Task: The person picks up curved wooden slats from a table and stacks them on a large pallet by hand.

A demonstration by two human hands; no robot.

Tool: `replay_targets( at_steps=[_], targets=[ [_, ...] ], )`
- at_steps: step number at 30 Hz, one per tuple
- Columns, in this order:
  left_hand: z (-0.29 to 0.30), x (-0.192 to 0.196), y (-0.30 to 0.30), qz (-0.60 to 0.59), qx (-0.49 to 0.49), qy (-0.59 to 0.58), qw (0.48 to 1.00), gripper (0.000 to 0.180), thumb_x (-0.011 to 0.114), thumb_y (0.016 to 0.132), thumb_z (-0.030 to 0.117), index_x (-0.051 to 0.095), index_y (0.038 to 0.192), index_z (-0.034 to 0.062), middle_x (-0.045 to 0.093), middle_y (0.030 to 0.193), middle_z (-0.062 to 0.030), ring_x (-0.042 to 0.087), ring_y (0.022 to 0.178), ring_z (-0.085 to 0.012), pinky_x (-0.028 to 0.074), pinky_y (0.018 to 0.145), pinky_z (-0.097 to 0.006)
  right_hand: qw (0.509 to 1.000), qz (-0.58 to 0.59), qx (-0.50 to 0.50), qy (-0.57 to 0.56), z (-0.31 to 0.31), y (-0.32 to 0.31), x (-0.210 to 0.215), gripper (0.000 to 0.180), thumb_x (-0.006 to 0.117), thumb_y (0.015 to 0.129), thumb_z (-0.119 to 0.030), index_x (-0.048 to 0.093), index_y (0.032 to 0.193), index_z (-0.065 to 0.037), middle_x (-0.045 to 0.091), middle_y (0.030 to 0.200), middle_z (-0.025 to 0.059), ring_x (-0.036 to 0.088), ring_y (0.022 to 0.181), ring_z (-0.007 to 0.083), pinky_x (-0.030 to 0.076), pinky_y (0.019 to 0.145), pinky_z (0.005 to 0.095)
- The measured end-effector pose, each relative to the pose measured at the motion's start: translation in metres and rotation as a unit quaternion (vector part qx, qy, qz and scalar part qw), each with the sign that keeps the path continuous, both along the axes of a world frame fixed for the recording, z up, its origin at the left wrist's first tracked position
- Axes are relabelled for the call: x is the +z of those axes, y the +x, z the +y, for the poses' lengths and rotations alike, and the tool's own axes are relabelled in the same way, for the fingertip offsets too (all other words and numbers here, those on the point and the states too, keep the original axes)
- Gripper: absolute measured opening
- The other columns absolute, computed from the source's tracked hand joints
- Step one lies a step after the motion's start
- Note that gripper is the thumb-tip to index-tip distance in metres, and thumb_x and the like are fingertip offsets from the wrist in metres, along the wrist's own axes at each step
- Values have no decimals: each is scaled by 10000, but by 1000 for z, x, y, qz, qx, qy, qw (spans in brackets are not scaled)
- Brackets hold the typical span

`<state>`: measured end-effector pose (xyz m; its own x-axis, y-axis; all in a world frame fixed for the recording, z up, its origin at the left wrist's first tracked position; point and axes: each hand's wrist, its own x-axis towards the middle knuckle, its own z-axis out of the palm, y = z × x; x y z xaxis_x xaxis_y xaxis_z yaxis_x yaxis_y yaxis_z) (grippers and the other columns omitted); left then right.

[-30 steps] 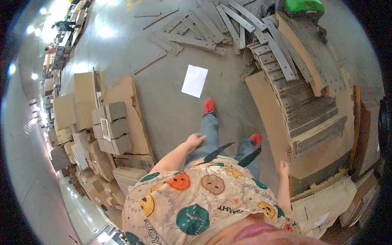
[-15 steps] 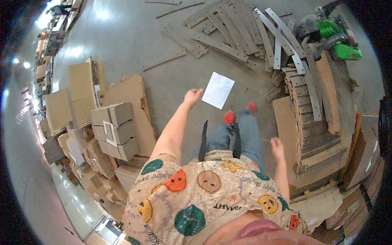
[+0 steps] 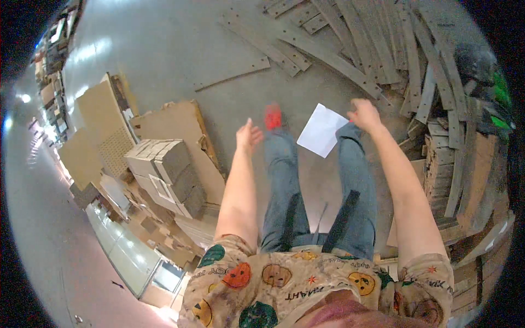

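My right hand [image 3: 364, 115] is stretched forward, its fingers pinched at the right corner of a white sheet of paper [image 3: 322, 131]. The sheet hangs out to the left of that hand, above the floor between my feet, and looks blank from here. My left hand [image 3: 249, 135] is apart from the paper, further left, with its fingers loosely spread and nothing in them. Below it are my jeans and one red shoe [image 3: 272, 117]; the other shoe is mostly hidden by the sheet and my right hand.
Long grey boards with holes [image 3: 333, 60] lie scattered on the floor ahead. Stacked boards [image 3: 439, 164] stand at the right, near a dark and green machine [image 3: 499, 90]. On the left are bundled cardboard pieces [image 3: 164, 175] and a large cardboard sheet [image 3: 180, 126].
The paper has passed from my left hand to my right. My right arm has swung forward, and my left hand has come away. My feet have stepped, and the view has shifted.
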<state>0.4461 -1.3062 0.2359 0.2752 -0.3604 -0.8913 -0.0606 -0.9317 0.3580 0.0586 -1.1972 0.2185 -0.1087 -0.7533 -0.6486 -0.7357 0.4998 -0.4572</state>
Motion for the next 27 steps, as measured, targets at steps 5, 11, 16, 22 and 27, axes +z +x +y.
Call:
replay_targets(
  at_steps=[5,11,16,22,27],
  targets=[
    [-106,-149,22,-76,-13,35,996,883,621,739,548,246,1332,10,453,1177,-272,550,930,-429,512,706,-507,978,188,44,-81,-76,9,-151,676,715,634,-220,392,1195,-24,472,1158,138,451,1073,300,399,902,406],
    [-242,-308,36,-192,-91,39,976,1036,611,623,697,299,1199,-105,490,1017,-256,591,731,-358,542,566,-459,963,246,30,-106,-103,-6,-284,818,756,618,-354,360,1254,-26,451,1229,140,441,1117,319,388,931,404],
    [-249,-350,21,-264,21,29,964,1039,737,619,498,146,1277,-46,420,1141,-257,574,820,-367,552,598,-462,980,186,-6,-64,-73,0,-308,770,746,635,-293,362,1250,-33,467,1201,155,441,1100,350,395,919,400],
    [-224,-357,29,-218,112,-64,967,815,783,578,229,258,1133,-58,475,915,-200,531,623,-281,544,523,-428,974,221,-47,-3,-26,-6,-309,680,723,649,-217,382,1204,-22,494,1119,183,461,1043,368,405,899,411],
    [-176,-336,8,-100,103,-71,987,673,758,587,132,357,1074,-103,490,734,-120,481,569,-210,501,526,-423,978,201,-60,-18,-43,-3,-308,748,744,608,-204,353,1217,-14,455,1153,189,433,1074,381,399,909,426]
  ],
)
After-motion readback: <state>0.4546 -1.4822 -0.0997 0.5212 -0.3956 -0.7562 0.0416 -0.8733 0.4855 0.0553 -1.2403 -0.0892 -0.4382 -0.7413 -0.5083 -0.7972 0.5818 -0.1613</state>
